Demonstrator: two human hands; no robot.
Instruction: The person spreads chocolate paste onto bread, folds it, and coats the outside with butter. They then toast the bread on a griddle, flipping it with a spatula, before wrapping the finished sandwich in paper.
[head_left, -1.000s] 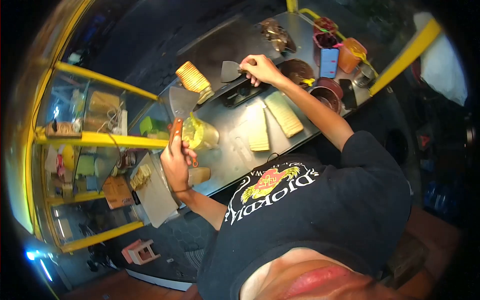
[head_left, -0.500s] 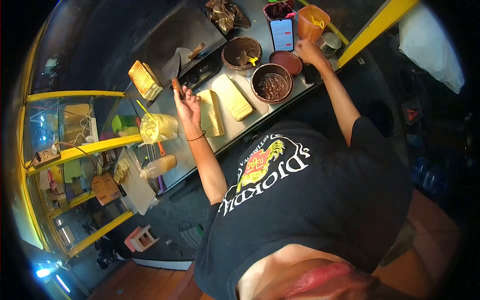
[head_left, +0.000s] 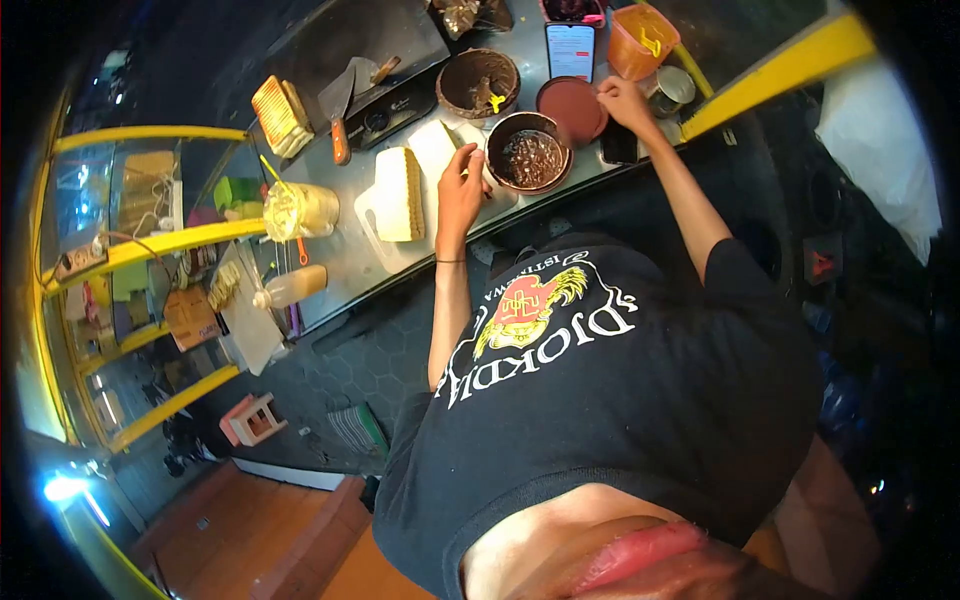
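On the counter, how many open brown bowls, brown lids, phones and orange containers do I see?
Open brown bowls: 2
Brown lid: 1
Phone: 1
Orange container: 1
Total: 5

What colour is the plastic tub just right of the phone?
The plastic tub is orange, beside the phone; the head view shows it best.

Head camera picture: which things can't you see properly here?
All in the head view:
1. Right hand: whatever its fingertips pinch by the brown lid is too small to tell.
2. Left hand: it hides part of the pale slab; holding or only touching is unclear.
3. Phone: screen writing too small.
4. Dark tub: cut off by the top edge.
5. Glass case: contents blurred.
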